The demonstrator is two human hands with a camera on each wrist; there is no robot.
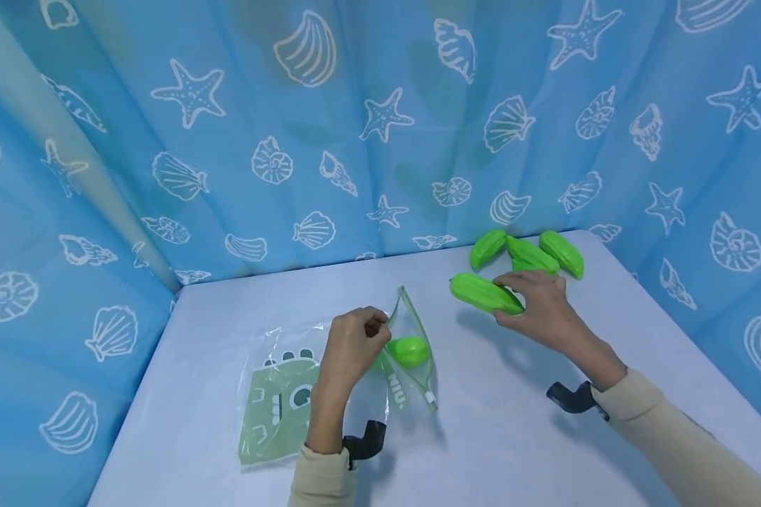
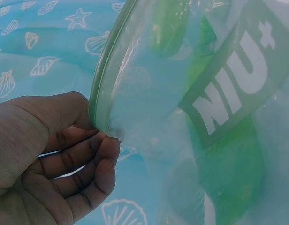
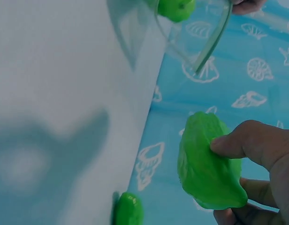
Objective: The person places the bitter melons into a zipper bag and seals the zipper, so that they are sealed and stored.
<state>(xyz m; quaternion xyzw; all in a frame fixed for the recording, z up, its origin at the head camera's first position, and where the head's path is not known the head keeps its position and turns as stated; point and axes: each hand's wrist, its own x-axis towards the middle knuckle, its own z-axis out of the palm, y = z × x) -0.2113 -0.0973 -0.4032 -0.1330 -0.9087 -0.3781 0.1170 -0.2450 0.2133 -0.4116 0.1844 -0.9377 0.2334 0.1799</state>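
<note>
A clear zip bag [image 1: 279,408] with a green cartoon print lies on the table, its zip mouth spread towards the right. My left hand [image 1: 351,348] pinches the rim of that mouth between thumb and fingertips, as the left wrist view also shows. Inside the bag a green fruit [image 1: 409,351] sits near the mouth. To the right, my right hand [image 1: 539,310] holds another bright green, ridged fruit [image 1: 485,293] above the table, apart from the bag. Its thumb presses on the side of that fruit in the right wrist view; part of the fingers is hidden behind it.
Several more green fruits [image 1: 561,252] lie together at the table's back right. A white slider [image 1: 430,399] sits at the near end of the bag's zip. Behind the white table [image 1: 203,338] hangs a blue curtain [image 1: 368,169] with shells and starfish.
</note>
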